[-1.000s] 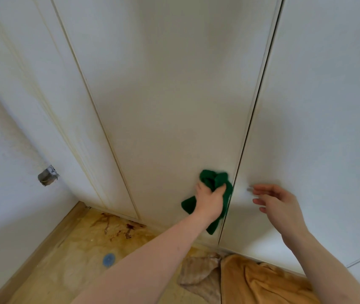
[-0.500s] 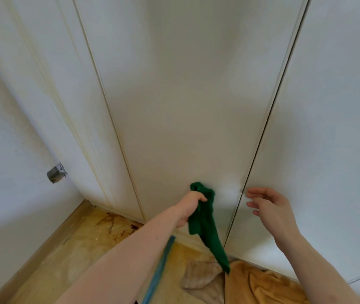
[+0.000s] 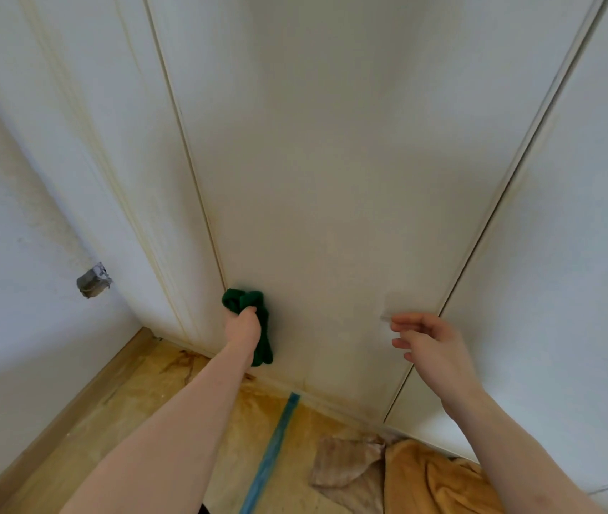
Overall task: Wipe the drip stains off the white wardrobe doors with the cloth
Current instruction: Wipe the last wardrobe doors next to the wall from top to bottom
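Observation:
My left hand (image 3: 242, 327) grips a bunched green cloth (image 3: 254, 320) and holds it against the lower left corner of the middle white wardrobe door (image 3: 332, 179), beside the seam with the left door (image 3: 117, 150). Yellowish drip streaks run down the left door and along that seam. My right hand (image 3: 430, 346) hovers with loosely curled fingers and holds nothing, in front of the seam between the middle door and the right door (image 3: 573, 235); whether it touches the door is unclear.
A white side wall (image 3: 17, 291) at the left carries a small grey metal fitting (image 3: 93, 280). The floor is covered with stained yellow-brown sheeting (image 3: 139, 421) and a strip of blue tape (image 3: 273, 447). Orange and beige towels (image 3: 425, 480) lie at the doors' foot, right.
My left hand has carried the cloth leftward across the middle door, from its right seam to its left seam, bunching it again. My right hand stayed by the right seam.

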